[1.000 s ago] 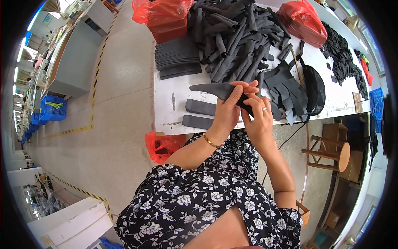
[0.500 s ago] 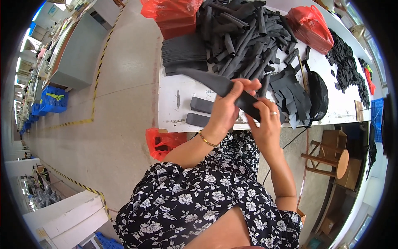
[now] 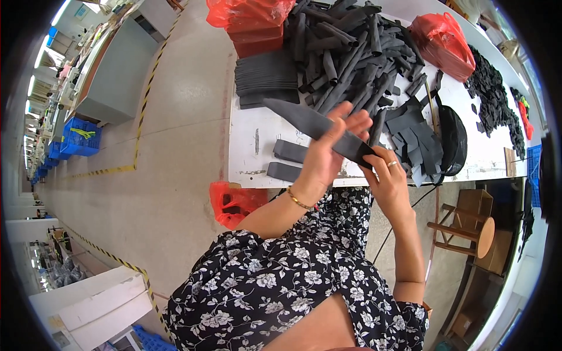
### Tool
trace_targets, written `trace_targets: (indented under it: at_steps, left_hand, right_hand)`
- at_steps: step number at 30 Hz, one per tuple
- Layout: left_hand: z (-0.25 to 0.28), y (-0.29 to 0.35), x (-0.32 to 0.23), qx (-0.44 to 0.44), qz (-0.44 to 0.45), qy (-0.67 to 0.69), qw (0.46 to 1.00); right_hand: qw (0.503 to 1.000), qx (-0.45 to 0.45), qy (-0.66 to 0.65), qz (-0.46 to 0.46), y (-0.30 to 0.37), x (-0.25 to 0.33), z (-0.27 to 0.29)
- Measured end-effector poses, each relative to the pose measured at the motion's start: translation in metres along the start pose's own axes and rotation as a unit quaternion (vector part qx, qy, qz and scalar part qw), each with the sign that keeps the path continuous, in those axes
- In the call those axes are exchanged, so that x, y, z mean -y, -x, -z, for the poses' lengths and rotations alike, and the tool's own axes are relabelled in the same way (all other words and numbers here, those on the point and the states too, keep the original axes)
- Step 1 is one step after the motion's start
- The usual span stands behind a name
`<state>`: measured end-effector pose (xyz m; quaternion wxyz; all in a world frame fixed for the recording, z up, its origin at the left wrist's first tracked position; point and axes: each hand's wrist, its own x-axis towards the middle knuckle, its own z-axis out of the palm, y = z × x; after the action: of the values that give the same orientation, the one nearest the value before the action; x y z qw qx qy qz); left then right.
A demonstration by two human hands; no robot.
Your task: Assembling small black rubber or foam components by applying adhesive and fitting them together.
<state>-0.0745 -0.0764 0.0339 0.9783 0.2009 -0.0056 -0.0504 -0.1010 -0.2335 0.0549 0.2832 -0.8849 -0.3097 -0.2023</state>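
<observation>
A long dark grey strip (image 3: 300,121) of flat, flexible-looking material slants across in front of me above the table's front edge. Its tapered end points to the far left. My left hand (image 3: 324,155) holds its middle, thumb lying over the strip and fingers stretched out behind it. At the near right end, my right hand (image 3: 386,175) pinches the strip between thumb and fingers. Two similar folded strips (image 3: 291,151) lie on the white table (image 3: 249,131) left of my hands. Beyond them sits a neat stack of dark grey strips (image 3: 266,76).
A large heap of dark rolled pieces (image 3: 345,58) covers the table's back middle. Red plastic bags (image 3: 442,44) stand on either side. Flat dark pieces (image 3: 413,137) and a black bag (image 3: 452,140) lie at right. A wooden stool (image 3: 468,231) stands below, a red bag (image 3: 234,202) at left.
My left fingers have straightened and spread, and its thumb has shifted on the strip. The right hand keeps its pinch. The whole view has shifted slightly.
</observation>
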Motion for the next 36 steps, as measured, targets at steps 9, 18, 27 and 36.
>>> trace_targets:
  at_steps: [9, 18, 27, 36]
  left_hand:
    - [-0.012, 0.015, 0.021, 0.065, -0.057, -0.064, 0.994]
    - [-0.012, 0.021, 0.028, 0.073, -0.05, -0.064, 0.994]
    - [-0.004, 0.021, 0.032, 0.078, -0.034, -0.042, 0.995]
    - [-0.009, 0.003, 0.007, 0.047, -0.027, -0.075, 0.996]
  right_hand:
    - [0.989, -0.075, -0.006, 0.126, -0.009, 0.004, -0.001]
    - [0.987, -0.084, -0.011, 0.136, -0.009, 0.004, -0.007]
    - [0.986, -0.068, -0.005, 0.153, -0.01, 0.003, -0.01]
    - [0.916, -0.095, -0.327, -0.212, -0.019, 0.027, -0.028]
